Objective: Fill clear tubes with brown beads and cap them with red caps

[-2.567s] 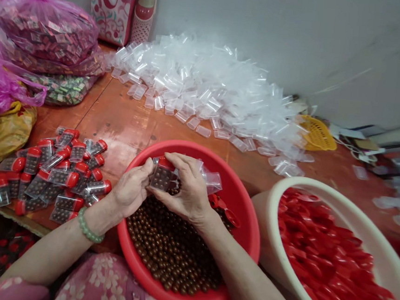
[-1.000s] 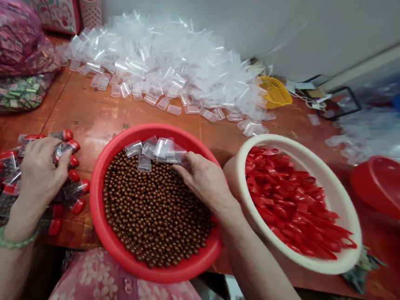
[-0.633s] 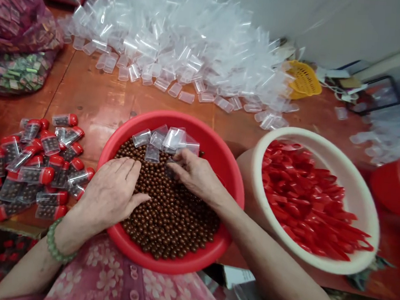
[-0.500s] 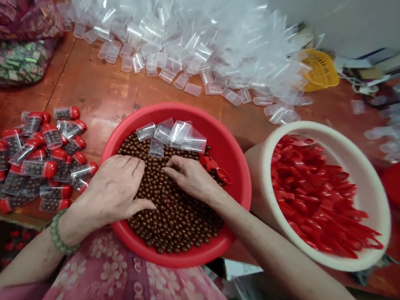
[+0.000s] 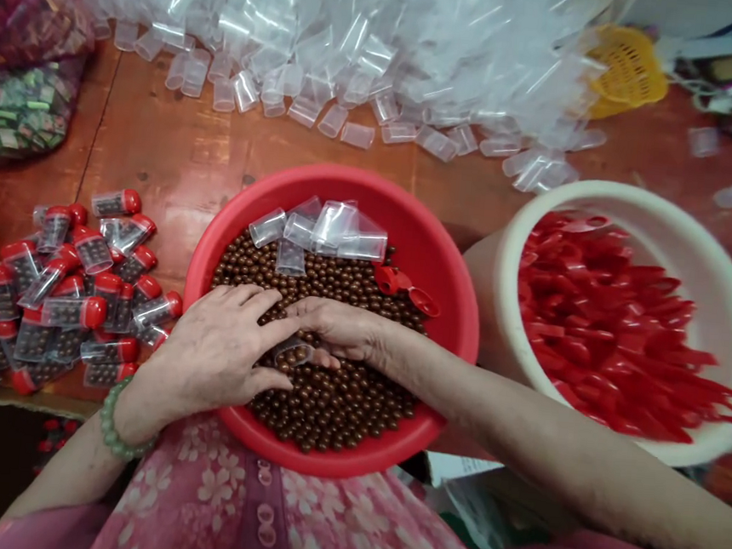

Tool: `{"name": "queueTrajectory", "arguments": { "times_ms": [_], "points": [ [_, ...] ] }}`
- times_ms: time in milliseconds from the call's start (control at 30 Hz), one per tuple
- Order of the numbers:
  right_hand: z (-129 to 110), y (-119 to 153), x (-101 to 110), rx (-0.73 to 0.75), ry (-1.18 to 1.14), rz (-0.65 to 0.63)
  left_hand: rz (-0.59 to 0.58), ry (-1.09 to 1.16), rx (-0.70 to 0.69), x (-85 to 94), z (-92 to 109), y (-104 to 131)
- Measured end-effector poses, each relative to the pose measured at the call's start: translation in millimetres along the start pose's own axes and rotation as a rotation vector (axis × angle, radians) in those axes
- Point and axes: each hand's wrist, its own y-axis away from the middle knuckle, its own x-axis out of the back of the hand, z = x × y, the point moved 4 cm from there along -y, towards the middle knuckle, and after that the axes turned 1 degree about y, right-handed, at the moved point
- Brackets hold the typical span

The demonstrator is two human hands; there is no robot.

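A small clear plastic cup [image 5: 293, 352] with brown balls in it lies between my two hands, just over the round brown balls [image 5: 335, 408] that fill the red basin [image 5: 458, 317]. My right hand [image 5: 339, 328] curls round the cup, its palm side partly hidden. On the left, my left hand [image 5: 222, 343] reaches over the basin rim, palm down, thumb and fingers apart; its index finger is close against the cup. Several clear cups [image 5: 333, 227] rest on the balls at the back of the basin. Beside them is a red plastic cap piece [image 5: 424, 302].
A cream tub [image 5: 508, 261] full of red plastic pieces [image 5: 611, 330] stands at the right. Filled red-capped tubes [image 5: 92, 250] lie heaped at the left. Behind the basin spreads a large pile of clear cups [image 5: 334, 58], with a yellow basket [image 5: 627, 71] beside it.
My right hand has turned and moved down and left toward my left hand. A cup with balls now shows between them. The view has shifted slightly.
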Motion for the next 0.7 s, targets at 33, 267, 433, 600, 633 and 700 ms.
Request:
{"name": "queueTrajectory", "arguments": {
  "times_ms": [33,267,433,600,633,700],
  "points": [
    [0.2,0.1,-1.8,0.008,-0.013,-0.011,0.01,0.007,0.0,-0.2,0.3,-0.2],
    [-11.2,6.2,-15.1,0.11,0.007,-0.002,0.175,0.334,-0.023,5.0,1.7,-0.9],
    [-34.4,40.7,-18.8,0.388,0.631,0.226,0.207,0.632,0.078,6.5,-2.2,-4.5],
    [-41.5,85.8,-1.5,0.439,1.277,0.712,0.251,0.562,0.13,6.1,-3.4,-7.7],
    [-41.5,91.6,7.9,0.384,1.323,0.833,0.266,0.585,0.151,6.3,-4.2,-8.7],
    [-40.6,99.0,28.6,0.259,1.394,1.088,0.269,0.646,0.173,6.5,-4.5,-11.3]
  ]
}}
